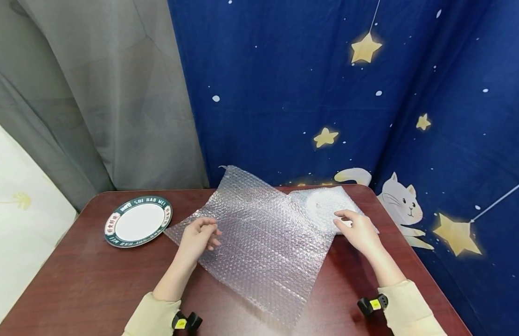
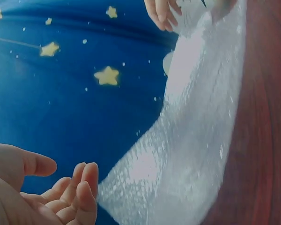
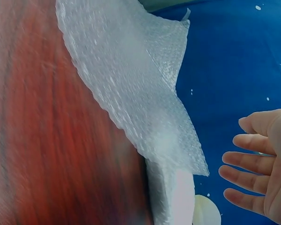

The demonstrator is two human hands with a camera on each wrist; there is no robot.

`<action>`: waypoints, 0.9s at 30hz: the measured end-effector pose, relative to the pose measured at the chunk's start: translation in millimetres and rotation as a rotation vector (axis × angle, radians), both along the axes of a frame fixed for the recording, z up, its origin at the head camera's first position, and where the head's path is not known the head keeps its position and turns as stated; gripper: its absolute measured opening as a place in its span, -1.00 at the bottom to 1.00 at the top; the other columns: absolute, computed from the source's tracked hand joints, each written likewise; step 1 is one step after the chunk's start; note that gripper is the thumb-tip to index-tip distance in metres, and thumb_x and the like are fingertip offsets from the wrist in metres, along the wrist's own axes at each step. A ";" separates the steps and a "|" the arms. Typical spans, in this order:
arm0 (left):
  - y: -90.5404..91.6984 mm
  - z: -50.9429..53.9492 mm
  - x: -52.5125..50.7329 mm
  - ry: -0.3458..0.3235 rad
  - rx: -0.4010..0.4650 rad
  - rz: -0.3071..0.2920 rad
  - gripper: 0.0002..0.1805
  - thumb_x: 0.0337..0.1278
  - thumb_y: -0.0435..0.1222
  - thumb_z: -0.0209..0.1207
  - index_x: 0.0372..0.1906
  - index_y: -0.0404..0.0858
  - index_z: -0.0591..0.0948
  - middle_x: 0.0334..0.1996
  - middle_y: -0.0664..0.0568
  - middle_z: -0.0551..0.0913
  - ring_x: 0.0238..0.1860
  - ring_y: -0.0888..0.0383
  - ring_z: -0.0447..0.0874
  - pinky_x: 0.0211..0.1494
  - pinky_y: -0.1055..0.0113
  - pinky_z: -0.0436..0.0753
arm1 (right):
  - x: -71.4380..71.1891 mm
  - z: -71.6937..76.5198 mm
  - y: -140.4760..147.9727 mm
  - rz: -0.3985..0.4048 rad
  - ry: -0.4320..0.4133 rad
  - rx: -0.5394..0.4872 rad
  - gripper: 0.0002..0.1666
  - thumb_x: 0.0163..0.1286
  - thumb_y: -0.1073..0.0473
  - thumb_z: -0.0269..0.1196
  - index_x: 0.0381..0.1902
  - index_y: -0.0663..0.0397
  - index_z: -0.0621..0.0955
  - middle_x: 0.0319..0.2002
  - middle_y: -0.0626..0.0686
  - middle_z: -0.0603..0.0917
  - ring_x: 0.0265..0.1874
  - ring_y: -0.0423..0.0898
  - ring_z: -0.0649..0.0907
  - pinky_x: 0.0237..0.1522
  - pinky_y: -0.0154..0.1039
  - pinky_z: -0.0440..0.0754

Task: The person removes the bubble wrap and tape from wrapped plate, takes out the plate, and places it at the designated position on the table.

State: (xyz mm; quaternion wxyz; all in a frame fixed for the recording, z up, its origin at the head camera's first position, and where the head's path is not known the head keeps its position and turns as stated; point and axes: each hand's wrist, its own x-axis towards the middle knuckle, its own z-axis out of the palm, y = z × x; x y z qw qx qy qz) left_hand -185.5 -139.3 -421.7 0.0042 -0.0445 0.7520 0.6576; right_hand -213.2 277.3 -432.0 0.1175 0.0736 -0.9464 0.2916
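A large sheet of bubble wrap [image 1: 263, 238] lies askew over the middle of the table, its far corner raised. My left hand [image 1: 198, 238] hovers at the sheet's left side with fingers loosely bent; the left wrist view shows the palm [image 2: 51, 197] holding nothing. At the right, my right hand [image 1: 360, 231] is by a flat bundle in bubble wrap [image 1: 326, 203], a pale round shape showing through it. Its fingers [image 3: 246, 161] are spread and hold nothing in the right wrist view. Whether the fingertips touch the bundle I cannot tell.
A round plate [image 1: 137, 221] with a white centre and a dark green lettered rim lies at the table's left. The brown table [image 1: 83, 275] has its far edge against a grey curtain [image 1: 137, 116] and a blue star-patterned curtain [image 1: 276, 93].
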 end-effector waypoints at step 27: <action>80.0 24.1 0.2 -0.021 0.167 -0.313 -0.60 0.31 -0.35 0.01 0.20 -0.40 0.41 -0.07 -0.23 0.66 -0.10 -0.08 0.68 -0.05 0.10 0.65 | -24.4 8.0 41.0 -0.040 0.024 -0.058 -0.66 0.40 0.14 0.18 -0.02 0.30 0.61 -0.10 0.30 0.65 -0.13 0.23 0.62 -0.17 0.13 0.58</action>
